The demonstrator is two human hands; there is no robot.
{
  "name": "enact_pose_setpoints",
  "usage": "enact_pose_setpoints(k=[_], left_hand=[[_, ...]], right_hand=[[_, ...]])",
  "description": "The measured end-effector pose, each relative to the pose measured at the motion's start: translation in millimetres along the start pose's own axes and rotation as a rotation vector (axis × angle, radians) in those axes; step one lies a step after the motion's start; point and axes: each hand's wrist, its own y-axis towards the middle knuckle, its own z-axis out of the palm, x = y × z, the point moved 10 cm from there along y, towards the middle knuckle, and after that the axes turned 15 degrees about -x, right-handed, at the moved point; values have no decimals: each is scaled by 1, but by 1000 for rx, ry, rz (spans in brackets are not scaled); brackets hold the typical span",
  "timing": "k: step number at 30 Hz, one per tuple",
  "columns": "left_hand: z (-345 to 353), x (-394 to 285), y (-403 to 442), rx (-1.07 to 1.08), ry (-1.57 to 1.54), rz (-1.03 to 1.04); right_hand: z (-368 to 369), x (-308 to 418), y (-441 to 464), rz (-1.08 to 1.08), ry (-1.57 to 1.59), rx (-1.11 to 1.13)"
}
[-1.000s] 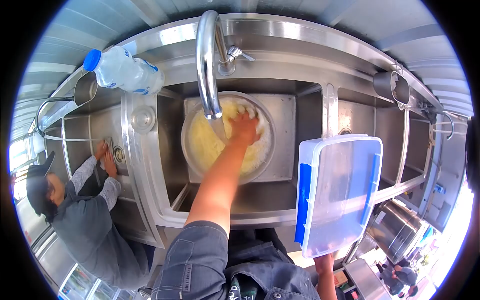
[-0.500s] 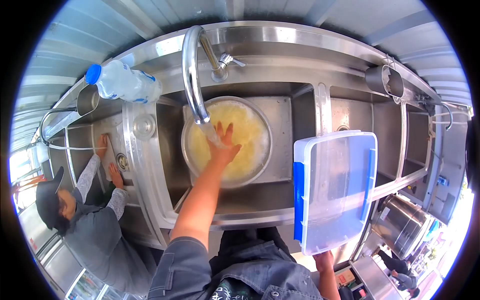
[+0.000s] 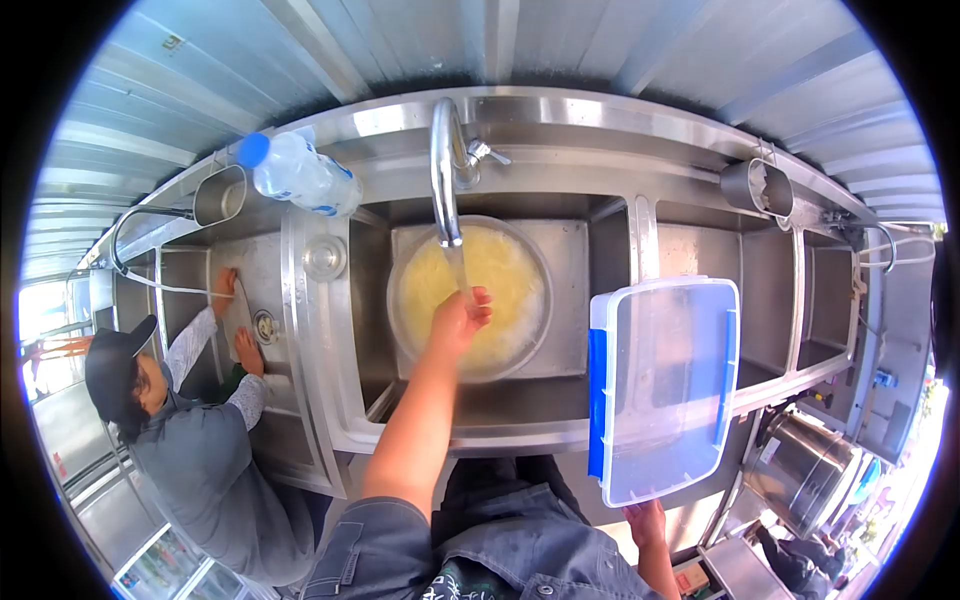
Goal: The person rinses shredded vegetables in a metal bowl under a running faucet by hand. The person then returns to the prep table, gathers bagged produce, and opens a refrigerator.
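My left hand [image 3: 462, 318] is over a round metal basin [image 3: 397, 335] in the sink, its fingers curled in beneath the running faucet [image 3: 441, 170]. Water falls onto the fingers, and their inner side is hidden. Pale yellow, cloudy contents [image 3: 490, 262] fill the basin; what they are I cannot make out. My right hand [image 3: 645, 520] grips the near edge of a clear plastic storage box [image 3: 665, 400] with blue side clasps; its fingers are partly hidden beneath the box. The box extends over the sink's front rim on the right.
A large plastic bottle [image 3: 305, 175] with a blue cap and a round clear lid [image 3: 324, 258] are left of the basin. Further left, a co-worker [image 3: 200, 450] has both hands in another sink bay. A metal holder [image 3: 757, 188] hangs at the back right.
My left hand has gone from spread fingers to curled ones under the water stream. My right hand stays at the storage box's near edge. The view has shifted, so the sink sits lower.
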Motion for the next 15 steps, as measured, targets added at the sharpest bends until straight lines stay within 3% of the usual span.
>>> enact_pose_setpoints(k=[1, 7, 11, 13, 15], left_hand=[[20, 2, -4, 135, -325, -210], [65, -29, -15, 319, -561, -275], [52, -47, -32, 301, -412, -214], [34, -60, -40, 261, -259, -52], [17, -62, -47, 265, -243, -63]], right_hand=[[6, 4, -1, -18, -7, 20], [17, 37, -22, -93, -13, 1], [18, 46, -26, -121, -19, 18], [16, 50, -29, -167, -83, 17], [15, 57, -34, -181, -85, 3]])
